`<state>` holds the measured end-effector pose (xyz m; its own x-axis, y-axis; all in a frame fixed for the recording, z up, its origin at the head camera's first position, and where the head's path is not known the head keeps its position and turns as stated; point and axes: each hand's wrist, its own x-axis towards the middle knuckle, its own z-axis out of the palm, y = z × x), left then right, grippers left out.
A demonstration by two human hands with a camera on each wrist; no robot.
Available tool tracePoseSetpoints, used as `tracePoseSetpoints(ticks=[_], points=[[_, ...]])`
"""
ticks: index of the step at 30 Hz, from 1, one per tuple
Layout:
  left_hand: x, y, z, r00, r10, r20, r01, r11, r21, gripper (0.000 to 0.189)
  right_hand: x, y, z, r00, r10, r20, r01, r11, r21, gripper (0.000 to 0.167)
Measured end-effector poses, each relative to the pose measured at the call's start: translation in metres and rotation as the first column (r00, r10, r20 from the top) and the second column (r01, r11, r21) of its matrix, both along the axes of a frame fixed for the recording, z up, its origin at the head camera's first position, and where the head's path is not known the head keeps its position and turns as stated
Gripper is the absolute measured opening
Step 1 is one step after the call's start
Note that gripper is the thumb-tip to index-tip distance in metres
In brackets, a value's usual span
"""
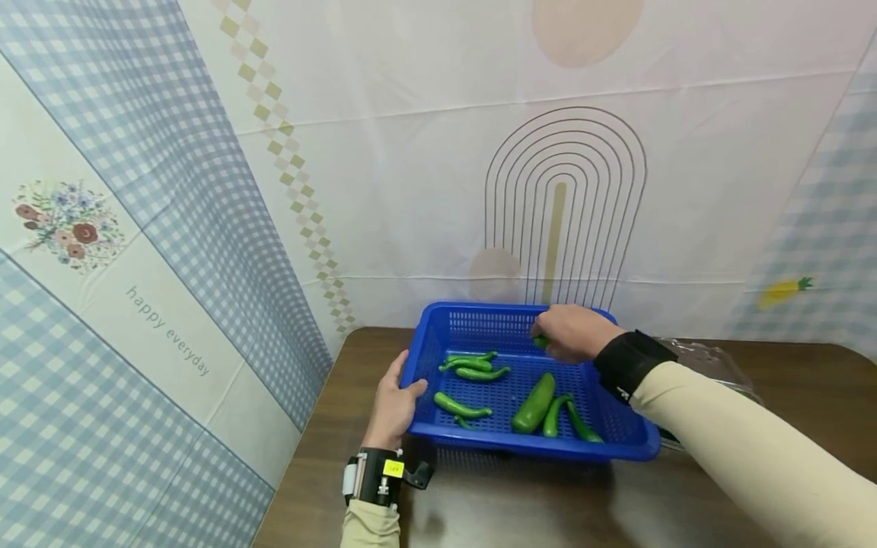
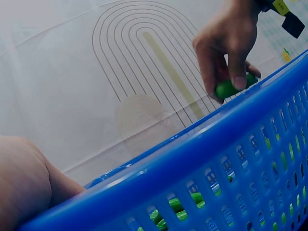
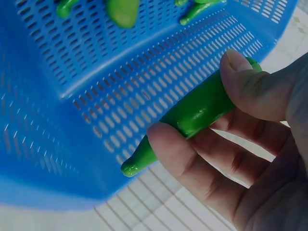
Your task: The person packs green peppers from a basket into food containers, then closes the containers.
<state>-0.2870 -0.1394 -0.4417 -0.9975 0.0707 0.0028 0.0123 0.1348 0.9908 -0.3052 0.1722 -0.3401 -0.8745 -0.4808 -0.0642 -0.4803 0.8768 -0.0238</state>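
Note:
A blue plastic basket [image 1: 507, 440] with slotted walls stands on the table. My left hand [image 1: 392, 402] holds its left rim, thumb over the edge and fingers along the outside. Over the back right part of the basket, my right hand [image 1: 574, 333] pinches a green pepper [image 3: 199, 108] between thumb and fingers. On the basket floor at left lie several slim green peppers [image 1: 460, 406], some bunched near the back. Toward the front right is a thicker, zucchini-like green vegetable [image 1: 534, 403], with two slim peppers [image 1: 581, 421] beside it.
To the right, partly behind my right forearm, is a clear plastic package [image 1: 712, 361] on the brown wooden table [image 1: 329, 464]. A patterned cloth [image 1: 411, 190] hangs right behind the table, and a blue checked cloth [image 1: 171, 137] hangs at the left.

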Motion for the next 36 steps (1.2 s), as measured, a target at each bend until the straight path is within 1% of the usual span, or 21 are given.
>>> tracePoseSetpoints(ticks=[6, 10, 14, 16, 18, 21, 22, 25, 30, 36], points=[[0.001, -0.002, -0.002, 1.000, 0.012, 0.010, -0.012, 1.000, -0.016, 0.066, 0.015, 0.019, 0.010, 1.000, 0.014, -0.026, -0.014, 1.000, -0.013, 0.029], [0.000, -0.001, -0.003, 1.000, 0.011, 0.008, -0.011, 1.000, -0.019, 0.066, 0.024, 0.036, 0.016, 0.999, 0.007, -0.043, -0.008, 1.000, -0.011, 0.029], [-0.001, 0.000, -0.002, 1.000, 0.005, 0.006, -0.005, 1.000, -0.012, 0.066, 0.034, 0.052, 0.019, 0.999, -0.022, -0.029, 0.021, 0.999, -0.025, 0.031], [0.000, 0.001, -0.002, 1.000, 0.002, 0.011, -0.002, 1.000, -0.011, 0.066, 0.040, 0.061, 0.021, 0.999, -0.035, -0.021, 0.034, 0.998, -0.048, 0.032], [0.000, 0.001, -0.002, 1.000, -0.003, 0.017, 0.003, 1.000, -0.006, 0.066, 0.045, 0.069, 0.021, 0.999, -0.048, -0.024, 0.046, 0.996, -0.074, 0.033], [0.001, 0.001, -0.001, 1.000, -0.005, 0.009, 0.005, 1.000, -0.004, 0.066, 0.053, 0.083, 0.022, 0.998, -0.045, -0.045, 0.040, 0.992, -0.118, 0.033], [0.001, 0.001, -0.001, 1.000, -0.004, 0.009, 0.004, 1.000, -0.002, 0.066, 0.055, 0.087, 0.022, 0.998, -0.036, -0.059, 0.029, 0.992, -0.126, 0.033], [0.000, 0.001, 0.000, 1.000, -0.003, 0.005, 0.003, 1.000, 0.002, 0.066, 0.061, 0.097, 0.023, 0.996, -0.040, -0.078, 0.028, 0.989, -0.147, 0.035], [-0.001, 0.002, -0.002, 1.000, -0.004, 0.009, 0.004, 1.000, 0.005, 0.066, 0.075, 0.113, 0.020, 0.991, -0.084, -0.101, 0.067, 0.984, -0.165, 0.040], [0.001, 0.001, -0.001, 1.000, -0.002, 0.023, 0.002, 1.000, -0.002, 0.065, 0.097, 0.135, 0.018, 0.980, -0.150, -0.130, 0.130, 0.980, -0.148, 0.042]])
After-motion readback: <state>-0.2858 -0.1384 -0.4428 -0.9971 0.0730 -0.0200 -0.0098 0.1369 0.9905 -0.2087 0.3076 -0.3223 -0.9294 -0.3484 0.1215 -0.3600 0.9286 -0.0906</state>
